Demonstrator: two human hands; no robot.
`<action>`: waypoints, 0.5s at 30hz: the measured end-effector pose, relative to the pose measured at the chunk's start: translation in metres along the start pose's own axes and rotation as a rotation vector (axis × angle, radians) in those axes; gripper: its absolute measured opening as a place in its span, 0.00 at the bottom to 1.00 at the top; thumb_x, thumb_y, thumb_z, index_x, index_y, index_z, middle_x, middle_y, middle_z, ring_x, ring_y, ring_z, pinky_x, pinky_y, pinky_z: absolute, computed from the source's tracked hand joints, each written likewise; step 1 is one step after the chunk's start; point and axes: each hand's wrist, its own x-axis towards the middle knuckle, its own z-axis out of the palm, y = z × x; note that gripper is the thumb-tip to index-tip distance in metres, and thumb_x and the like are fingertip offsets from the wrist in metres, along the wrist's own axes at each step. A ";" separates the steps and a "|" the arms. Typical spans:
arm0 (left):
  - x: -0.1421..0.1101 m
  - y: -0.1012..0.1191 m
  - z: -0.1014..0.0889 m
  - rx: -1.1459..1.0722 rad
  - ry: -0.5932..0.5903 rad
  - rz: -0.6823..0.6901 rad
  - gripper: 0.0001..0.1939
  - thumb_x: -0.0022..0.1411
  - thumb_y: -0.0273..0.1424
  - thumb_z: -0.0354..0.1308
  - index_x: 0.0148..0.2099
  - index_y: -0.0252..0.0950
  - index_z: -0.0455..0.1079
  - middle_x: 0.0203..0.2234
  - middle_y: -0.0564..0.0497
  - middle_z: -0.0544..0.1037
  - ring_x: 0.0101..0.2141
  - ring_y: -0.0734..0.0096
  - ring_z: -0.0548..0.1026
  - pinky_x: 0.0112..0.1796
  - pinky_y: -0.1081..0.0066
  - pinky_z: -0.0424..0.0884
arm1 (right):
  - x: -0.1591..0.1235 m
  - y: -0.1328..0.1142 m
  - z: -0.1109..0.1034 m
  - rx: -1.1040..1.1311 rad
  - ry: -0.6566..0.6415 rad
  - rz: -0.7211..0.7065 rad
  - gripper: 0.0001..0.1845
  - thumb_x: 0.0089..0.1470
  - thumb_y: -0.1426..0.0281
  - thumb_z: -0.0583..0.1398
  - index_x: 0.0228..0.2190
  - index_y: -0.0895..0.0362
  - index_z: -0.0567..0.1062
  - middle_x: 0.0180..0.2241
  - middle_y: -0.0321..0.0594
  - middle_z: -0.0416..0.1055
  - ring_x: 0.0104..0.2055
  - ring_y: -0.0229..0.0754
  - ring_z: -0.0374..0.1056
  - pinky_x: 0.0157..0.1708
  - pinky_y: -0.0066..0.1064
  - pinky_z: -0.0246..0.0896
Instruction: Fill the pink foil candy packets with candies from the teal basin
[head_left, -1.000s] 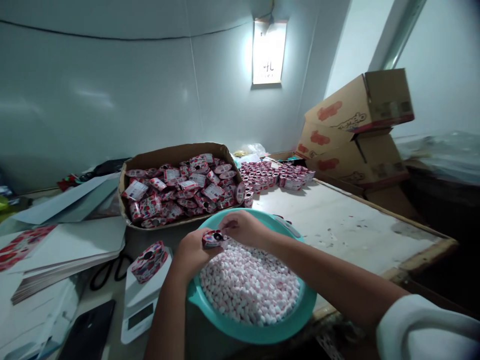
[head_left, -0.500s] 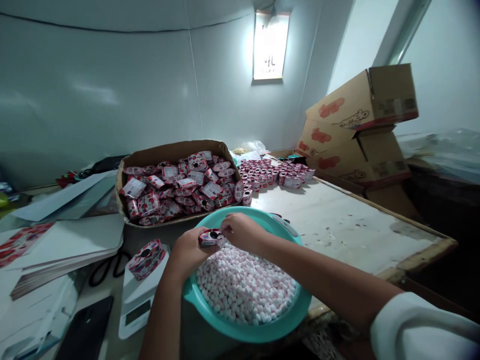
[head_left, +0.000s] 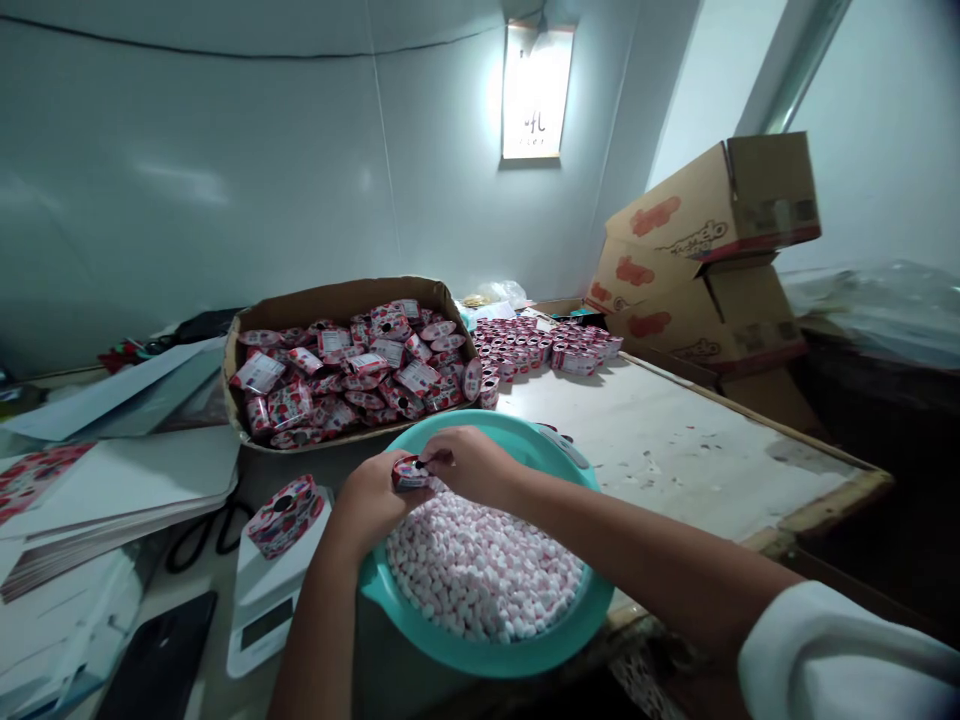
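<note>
Basin (head_left: pixel 480 658) of smooth teal plastic, round and wide-rimmed, is sitting at the near edge of the counter (head_left: pixel 675 440) and is holding a heap of small, rounded, matte white-and-pink pellets (head_left: pixel 480 570). Over the basin's upper-left part, the left hand (head_left: pixel 373 497) is curling closed around a small pack (head_left: pixel 409 474), glossy, red-and-white printed, with a dark hole in its upper face. The right hand (head_left: pixel 469 465) is reaching over the pellets from the right, its fingers bending inward and meeting the pack near that hole; whether they are pinching a pellet cannot be told.

Left of the basin, a flat white scale (head_left: pixel 259 590) is carrying a larger oval pack (head_left: pixel 283 515), red-patterned, its round dark hole facing up. A black phone (head_left: pixel 161 655) is lying farther left. Behind the basin, a brown cardboard carton (head_left: pixel 337 300) is holding jumbled, shiny filled packs (head_left: pixel 360 370); behind and to the right of it, similar packs (head_left: pixel 517 345) are standing in close rows. Farther right and back, printed corrugated boxes (head_left: pixel 712 215) are leaning in a tilted stack.
</note>
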 end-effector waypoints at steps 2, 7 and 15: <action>0.000 -0.002 0.000 -0.025 0.006 -0.003 0.17 0.52 0.36 0.66 0.45 0.39 0.75 0.38 0.50 0.81 0.40 0.61 0.78 0.38 0.71 0.67 | -0.003 -0.001 -0.004 0.071 0.021 -0.019 0.11 0.53 0.79 0.57 0.32 0.58 0.80 0.32 0.38 0.76 0.33 0.36 0.67 0.33 0.26 0.58; 0.001 -0.002 0.000 0.014 0.000 0.031 0.14 0.53 0.36 0.65 0.43 0.38 0.75 0.37 0.50 0.81 0.38 0.62 0.77 0.35 0.71 0.66 | -0.006 0.000 -0.004 0.202 0.007 -0.140 0.09 0.56 0.75 0.60 0.36 0.57 0.81 0.36 0.41 0.76 0.37 0.38 0.69 0.38 0.27 0.63; 0.001 -0.001 0.001 -0.024 0.007 -0.018 0.17 0.54 0.39 0.66 0.46 0.40 0.75 0.37 0.52 0.82 0.39 0.62 0.78 0.37 0.71 0.68 | 0.009 0.022 -0.017 0.252 -0.007 -0.091 0.10 0.57 0.77 0.57 0.36 0.59 0.79 0.36 0.40 0.77 0.37 0.37 0.70 0.38 0.26 0.63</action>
